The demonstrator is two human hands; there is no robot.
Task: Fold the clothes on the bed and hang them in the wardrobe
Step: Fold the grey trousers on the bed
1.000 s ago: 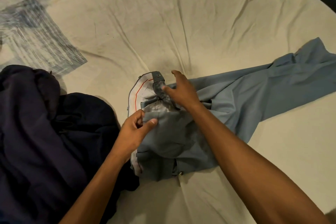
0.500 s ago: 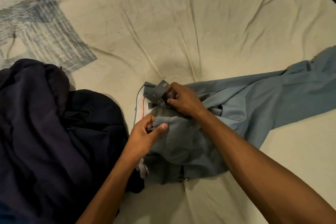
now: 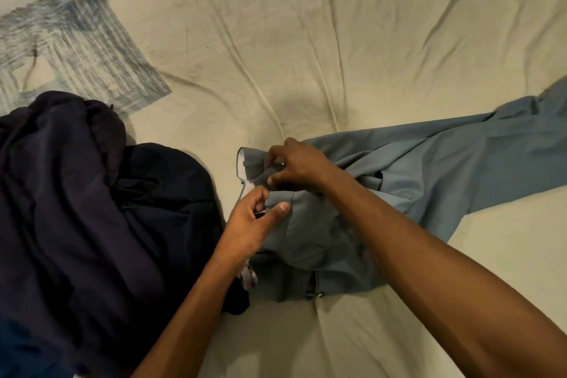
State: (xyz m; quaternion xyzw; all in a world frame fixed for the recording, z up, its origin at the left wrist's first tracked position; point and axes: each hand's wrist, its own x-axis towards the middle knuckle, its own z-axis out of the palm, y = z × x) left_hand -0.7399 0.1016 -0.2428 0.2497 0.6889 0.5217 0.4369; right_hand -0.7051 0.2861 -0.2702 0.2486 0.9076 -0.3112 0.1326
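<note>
A cream bed sheet, creased throughout, covers the whole surface; a blue-grey printed patch marks its upper left. A heap of dark navy clothes lies bunched at the left, touching the grey-blue trousers at its right edge. The trousers lie unfolded mid-bed, legs running off to the right, waistband end at centre with pale lining exposed. The right hand grips the waistband, fingers curled into the cloth. The left hand, just beside it, pinches the waistband fabric between thumb and fingers. A small metal fastener shows at the trousers' near edge.
</note>
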